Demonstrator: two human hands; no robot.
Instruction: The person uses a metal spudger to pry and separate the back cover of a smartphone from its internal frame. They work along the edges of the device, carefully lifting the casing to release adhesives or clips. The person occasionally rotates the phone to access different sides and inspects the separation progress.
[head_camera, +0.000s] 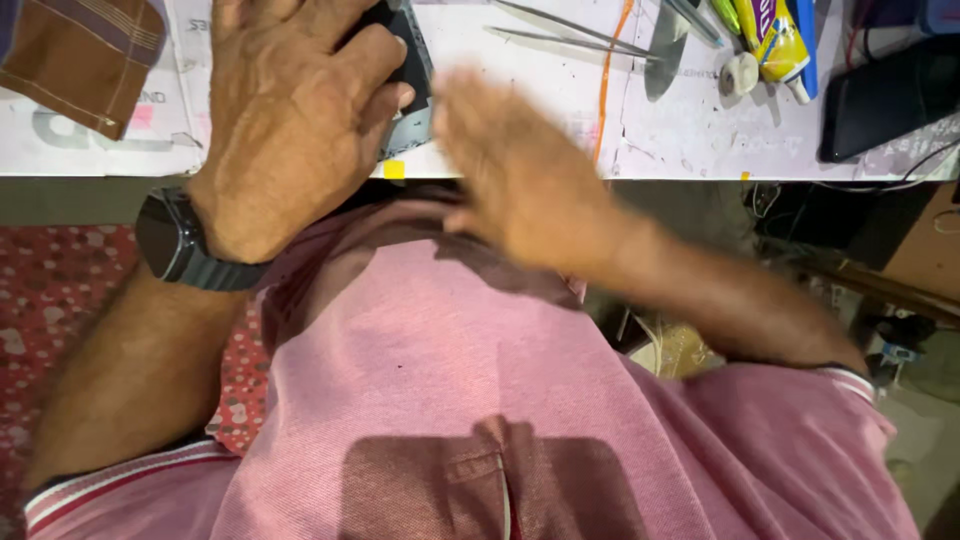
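My left hand lies palm down over a flat dark device at the near edge of the white worktop, its fingers pressing on it; a dark watch sits on that wrist. Most of the device is hidden under the hand. My right hand is blurred, fingers spread, hovering just right of the device at the table edge and holding nothing.
Metal tweezers, an orange wire, a yellow glue tube and a black phone lie on the right of the worktop. A brown cloth lies at the far left. Cables hang below the table on the right.
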